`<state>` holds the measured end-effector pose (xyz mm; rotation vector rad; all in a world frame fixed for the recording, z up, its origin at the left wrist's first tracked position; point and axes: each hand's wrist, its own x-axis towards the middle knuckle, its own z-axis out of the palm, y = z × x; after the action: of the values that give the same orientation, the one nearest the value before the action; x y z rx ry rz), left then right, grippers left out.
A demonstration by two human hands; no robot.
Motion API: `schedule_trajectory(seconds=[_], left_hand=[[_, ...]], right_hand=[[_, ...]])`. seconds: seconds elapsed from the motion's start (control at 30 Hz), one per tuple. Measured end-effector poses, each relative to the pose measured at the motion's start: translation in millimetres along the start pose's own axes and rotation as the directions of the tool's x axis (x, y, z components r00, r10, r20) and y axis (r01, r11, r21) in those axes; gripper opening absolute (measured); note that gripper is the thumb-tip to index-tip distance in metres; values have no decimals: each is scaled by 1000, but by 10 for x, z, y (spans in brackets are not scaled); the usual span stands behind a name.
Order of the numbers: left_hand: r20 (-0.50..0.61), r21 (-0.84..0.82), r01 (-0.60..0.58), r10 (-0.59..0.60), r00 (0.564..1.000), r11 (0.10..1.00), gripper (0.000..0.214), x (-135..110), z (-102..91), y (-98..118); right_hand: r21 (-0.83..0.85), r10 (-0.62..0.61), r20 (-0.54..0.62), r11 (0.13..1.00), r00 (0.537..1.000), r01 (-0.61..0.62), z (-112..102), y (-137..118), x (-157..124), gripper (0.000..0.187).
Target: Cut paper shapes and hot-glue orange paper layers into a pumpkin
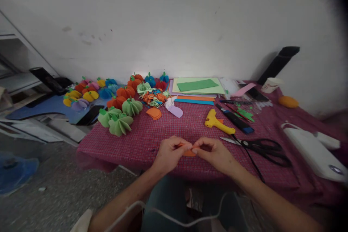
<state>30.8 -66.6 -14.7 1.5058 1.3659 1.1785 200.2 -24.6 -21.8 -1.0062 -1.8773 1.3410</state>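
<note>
head view:
L hand (171,154): pinching left end of small orange paper piece (188,151), fingers clenched on it, hovering just above near edge of table.
R hand (214,152): pinching right end of same piece, thumb + forefinger closed on it; fingertips of both hands nearly touching.
Orange piece: sitting between both hands, mostly hidden by fingers; folded or flat, can't tell.
Table (174,130): wearing red checked cloth, near edge right under hands.
Scissors (265,149): lying just right of R hand, black handles, blades pointing toward hand.
Glue gun (219,122): yellow, lying beyond R hand, cord running toward near edge past R wrist.
Paper pumpkins (121,117): green, orange, blue, yellow ones sitting far-left, well apart from hands.
Scrap pile (154,98): sitting mid-table, near orange stack (153,113).
Paper sheets (197,86): stacking at back, green on top.
Risk, tearing: likely if pulling ends apart too hard, thin paper.
Risk, dropping: piece hanging at table edge, slipping = falling to floor or lap.
Risk, cord snag: R forearm lying close to cord, dragging glue gun possible.
Risk, blade nick: R hand moving right w/o looking, hitting scissor tips.
Risk, crooked crease: fingers covering piece, alignment hard to check.
</note>
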Motion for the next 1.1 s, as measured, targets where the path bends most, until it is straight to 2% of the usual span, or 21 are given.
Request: schedule_trajectory(seconds=[0.2, 0.37, 0.53, 0.63, 0.7, 0.77, 0.8, 0.87, 0.9, 0.93, 1.0, 1.1], left_hand=[[7, -94, 120, -120, 993, 988, 18, 16, -7, -36], [37, -110, 139, -136, 990, 984, 22, 23, -56, -53], [32, -144, 120, -116, 993, 982, 22, 30, -80, -73], [-46, -82, 75, -79, 996, 994, 15, 11, -63, -91], [-183, 81, -13, 28, 983, 997, 10, -16, -54, -90], [-289, 359, -152, 265, 920, 921, 7, -51, -60, -85], [-288, 503, -223, 405, 868, 835, 8, -70, -68, -86], [-179, 712, -339, 626, 759, 615, 13, -104, -90, -108], [-107, 772, -378, 691, 715, 510, 17, -118, -99, -128], [-45, 810, -404, 733, 678, 424, 19, -130, -106, -152], [39, 846, -436, 779, 626, 308, 22, -149, -108, -197], [122, 856, -470, 799, 588, 215, 23, -179, -84, -207]], right_hand=[[32, 60, -19, 998, 998, -60, -9, -19, 6, 15], [107, 96, -11, 990, 995, -95, 7, -26, 31, 16], [198, 116, -99, 976, 988, -94, -4, -7, 78, 20], [198, 102, -144, 977, 984, -72, -4, 23, 104, 20], [178, 63, -229, 984, 971, -22, 1, 36, 112, 24], [160, 28, -339, 987, 940, 29, 15, 30, 101, 26], [162, 24, -371, 986, 928, 40, 27, 18, 87, 24], [212, 49, -363, 977, 931, 31, 66, -25, 40, 23], [255, 72, -329, 967, 942, 14, 92, -53, 12, 24], [303, 96, -287, 953, 953, -5, 122, -80, -15, 25], [407, 142, -210, 912, 967, -46, 182, -124, -57, 28], [523, 192, -133, 847, 972, -96, 246, -131, -61, 26]])
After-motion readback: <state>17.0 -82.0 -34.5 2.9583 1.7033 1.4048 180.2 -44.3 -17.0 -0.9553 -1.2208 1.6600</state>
